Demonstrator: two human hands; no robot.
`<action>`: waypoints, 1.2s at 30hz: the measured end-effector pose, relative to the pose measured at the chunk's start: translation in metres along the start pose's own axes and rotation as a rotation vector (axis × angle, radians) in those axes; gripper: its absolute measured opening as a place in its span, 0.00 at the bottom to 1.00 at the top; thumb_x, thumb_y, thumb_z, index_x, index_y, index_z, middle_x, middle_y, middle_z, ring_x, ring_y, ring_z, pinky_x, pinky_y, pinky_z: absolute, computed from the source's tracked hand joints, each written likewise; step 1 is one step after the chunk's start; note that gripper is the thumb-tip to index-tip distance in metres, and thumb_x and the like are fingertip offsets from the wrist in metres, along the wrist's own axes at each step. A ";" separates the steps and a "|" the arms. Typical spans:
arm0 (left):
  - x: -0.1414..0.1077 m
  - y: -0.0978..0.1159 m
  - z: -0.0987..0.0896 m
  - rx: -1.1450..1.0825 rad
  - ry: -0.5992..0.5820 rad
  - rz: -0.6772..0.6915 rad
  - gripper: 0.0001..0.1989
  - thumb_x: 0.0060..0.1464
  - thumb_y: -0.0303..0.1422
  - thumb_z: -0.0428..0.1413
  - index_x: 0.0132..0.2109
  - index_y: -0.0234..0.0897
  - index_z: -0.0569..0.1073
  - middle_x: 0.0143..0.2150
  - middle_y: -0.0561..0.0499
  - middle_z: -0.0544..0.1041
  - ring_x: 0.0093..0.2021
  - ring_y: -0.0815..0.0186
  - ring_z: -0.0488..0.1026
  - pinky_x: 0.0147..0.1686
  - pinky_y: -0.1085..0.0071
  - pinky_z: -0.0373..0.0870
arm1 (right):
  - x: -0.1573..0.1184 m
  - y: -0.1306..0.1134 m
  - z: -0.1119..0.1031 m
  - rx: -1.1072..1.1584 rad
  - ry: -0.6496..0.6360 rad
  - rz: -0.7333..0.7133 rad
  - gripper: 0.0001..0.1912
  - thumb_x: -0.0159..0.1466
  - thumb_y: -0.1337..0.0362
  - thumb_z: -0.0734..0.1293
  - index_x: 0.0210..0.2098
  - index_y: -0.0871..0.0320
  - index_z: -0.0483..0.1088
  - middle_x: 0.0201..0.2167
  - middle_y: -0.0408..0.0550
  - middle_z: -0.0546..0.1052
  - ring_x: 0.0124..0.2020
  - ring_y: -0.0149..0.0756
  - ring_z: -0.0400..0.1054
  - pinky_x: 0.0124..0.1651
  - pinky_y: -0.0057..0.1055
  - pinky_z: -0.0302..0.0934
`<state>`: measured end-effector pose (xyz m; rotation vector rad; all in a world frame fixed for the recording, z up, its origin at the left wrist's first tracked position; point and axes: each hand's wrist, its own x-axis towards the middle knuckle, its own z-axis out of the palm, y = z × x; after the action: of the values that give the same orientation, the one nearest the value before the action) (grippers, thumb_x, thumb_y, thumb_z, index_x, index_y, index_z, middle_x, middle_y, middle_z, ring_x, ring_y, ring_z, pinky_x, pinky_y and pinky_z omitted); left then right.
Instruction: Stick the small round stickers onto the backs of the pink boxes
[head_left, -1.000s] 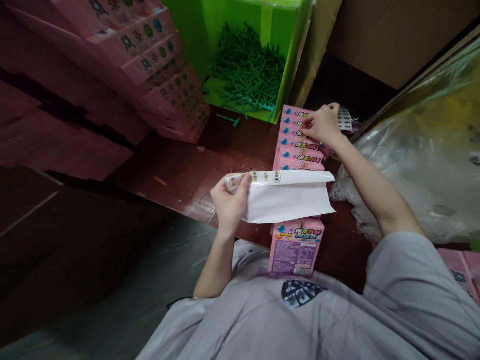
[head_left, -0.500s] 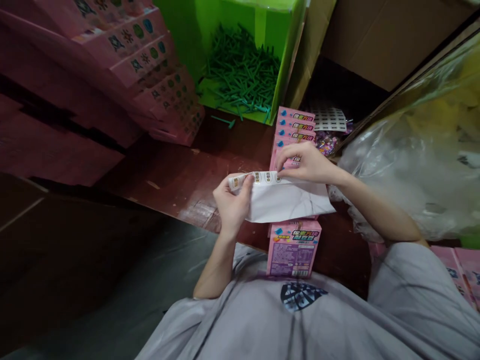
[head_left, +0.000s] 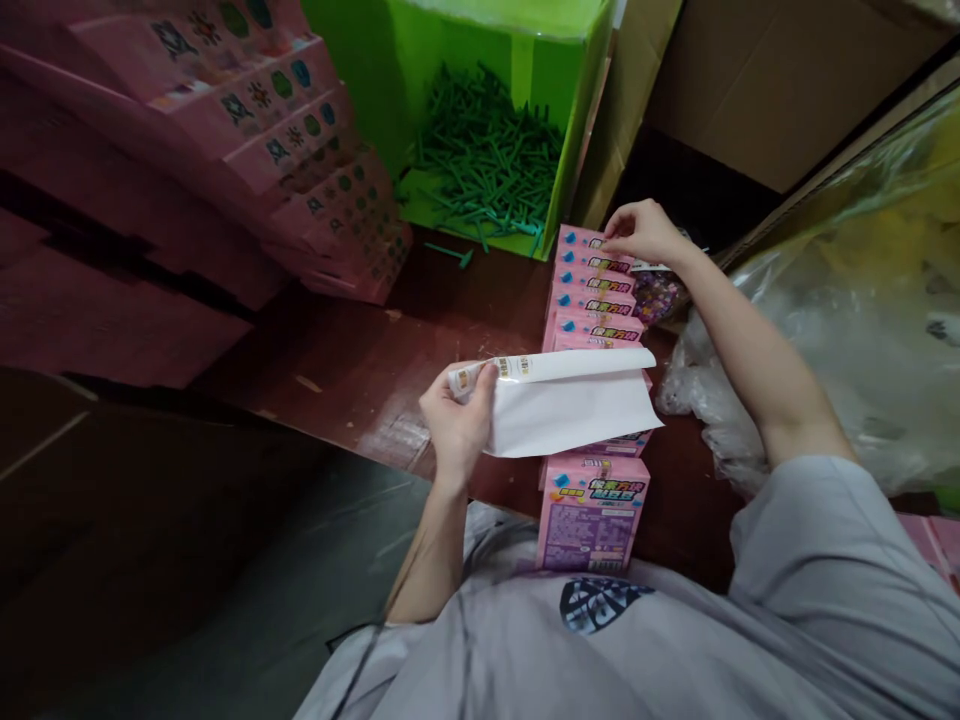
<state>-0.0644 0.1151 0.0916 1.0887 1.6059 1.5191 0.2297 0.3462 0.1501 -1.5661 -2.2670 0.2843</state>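
Observation:
My left hand grips a white sheet of stickers by its left end, thumb on top. The sheet's upper edge is folded over and carries a few round stickers with gold print at the left; the rest of that strip is bare. Farther off, my right hand pinches a small round sticker at the top edge of the farthest pink box, its fingertips touching or just above the box. Pink printed boxes stand in a row, partly hidden under the sheet. The nearest box stands against my shirt.
A green bin holds many green plastic sticks; one loose stick lies on the brown table. Stacked pink cartons rise at left. Clear plastic bags bulge at right, beside cardboard.
My right hand has left the sheet with a sticker and moved away to the farthest box. One sticker fewer shows on the strip. My left hand still holds the sheet in nearly the same place.

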 end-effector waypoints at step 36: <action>-0.015 0.016 0.008 -0.056 -0.120 0.311 0.06 0.51 0.34 0.63 0.31 0.35 0.78 0.27 0.53 0.78 0.26 0.72 0.73 0.26 0.79 0.66 | -0.112 -0.167 -0.008 0.620 -0.758 -0.128 0.11 0.57 0.64 0.69 0.23 0.59 0.64 0.20 0.36 0.63 0.22 0.24 0.54 0.25 0.26 0.46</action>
<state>-0.0486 0.1043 0.1051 1.4197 1.3511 1.6493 0.1250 0.1807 0.1976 -1.0655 -2.3863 1.5887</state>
